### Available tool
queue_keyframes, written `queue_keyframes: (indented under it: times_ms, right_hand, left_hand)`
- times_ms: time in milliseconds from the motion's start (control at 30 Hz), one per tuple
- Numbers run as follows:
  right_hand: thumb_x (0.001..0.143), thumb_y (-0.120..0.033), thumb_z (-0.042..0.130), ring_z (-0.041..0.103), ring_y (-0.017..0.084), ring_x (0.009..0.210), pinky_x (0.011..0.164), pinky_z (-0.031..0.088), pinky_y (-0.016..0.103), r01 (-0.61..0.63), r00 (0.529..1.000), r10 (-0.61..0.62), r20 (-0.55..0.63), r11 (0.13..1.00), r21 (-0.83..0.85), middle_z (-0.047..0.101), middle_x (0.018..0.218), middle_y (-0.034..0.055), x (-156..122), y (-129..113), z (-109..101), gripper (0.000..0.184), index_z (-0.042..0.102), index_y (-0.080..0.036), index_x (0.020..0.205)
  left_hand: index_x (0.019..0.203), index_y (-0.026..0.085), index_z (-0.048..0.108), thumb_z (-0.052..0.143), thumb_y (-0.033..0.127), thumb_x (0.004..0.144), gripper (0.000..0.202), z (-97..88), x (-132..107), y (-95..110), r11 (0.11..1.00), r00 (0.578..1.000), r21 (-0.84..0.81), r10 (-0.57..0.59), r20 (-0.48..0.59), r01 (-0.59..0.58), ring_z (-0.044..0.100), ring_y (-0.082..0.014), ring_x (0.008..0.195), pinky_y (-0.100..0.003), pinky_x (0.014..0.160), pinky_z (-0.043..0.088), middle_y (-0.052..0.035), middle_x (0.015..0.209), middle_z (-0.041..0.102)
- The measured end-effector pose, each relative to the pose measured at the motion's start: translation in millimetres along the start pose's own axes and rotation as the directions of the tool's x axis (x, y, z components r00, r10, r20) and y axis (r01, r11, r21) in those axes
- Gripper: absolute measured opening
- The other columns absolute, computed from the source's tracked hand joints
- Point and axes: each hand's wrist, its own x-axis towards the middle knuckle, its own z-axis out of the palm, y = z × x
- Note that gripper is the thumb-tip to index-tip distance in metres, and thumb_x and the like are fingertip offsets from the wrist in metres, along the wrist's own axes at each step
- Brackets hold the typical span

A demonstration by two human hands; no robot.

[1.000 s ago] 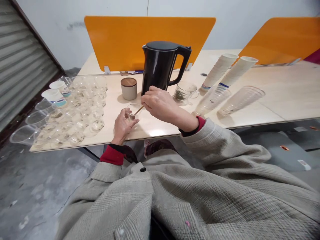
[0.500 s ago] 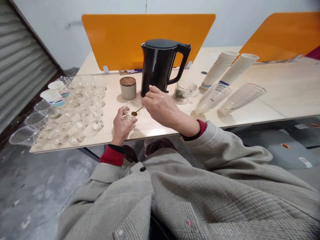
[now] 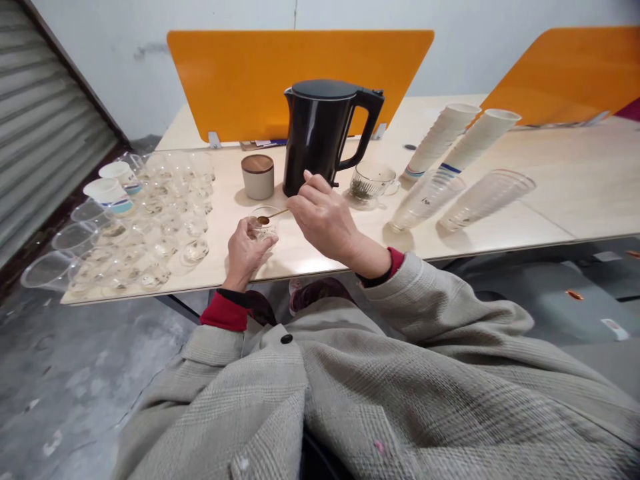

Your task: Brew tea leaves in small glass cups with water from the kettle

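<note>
My left hand is closed around a small clear cup near the table's front edge. My right hand pinches the thin handle of a small spoon, whose brownish bowl is over the cup's mouth. Whether the spoon bowl carries anything is too small to tell. Just behind the cup stands a grey canister with a wooden lid. A black electric kettle stands beyond my right hand. To its right sits a ribbed glass cup with dark leaf-like bits at its bottom.
Many clear cups crowd the left end of the table, with two white paper cups among them. Stacks of paper cups and clear plastic cups lean at the right. An orange divider runs along the back.
The spoon bowl has shifted slightly left and up over the cup. My right hand has moved a little with it; the left hand still holds the cup.
</note>
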Motion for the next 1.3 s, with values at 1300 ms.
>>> queue_keyframes:
  times_ms: [1300]
  right_hand:
    - [0.109,-0.040,0.057,0.066,0.015,0.092,0.127,0.052,0.052,0.222,0.970,-0.184,-0.156,0.934,0.279,0.058,0.082,-0.0031,-22.4,36.9,4.7,0.018,0.074,-0.033,0.111]
  left_hand:
    - [0.127,0.021,0.071,0.090,0.034,0.066,0.065,-11.7,3.5,-0.7,0.992,0.985,0.020,0.120,0.121,-0.124,0.071,-0.0257,0.106,-0.045,0.104,0.057,-0.0063,0.112,0.076]
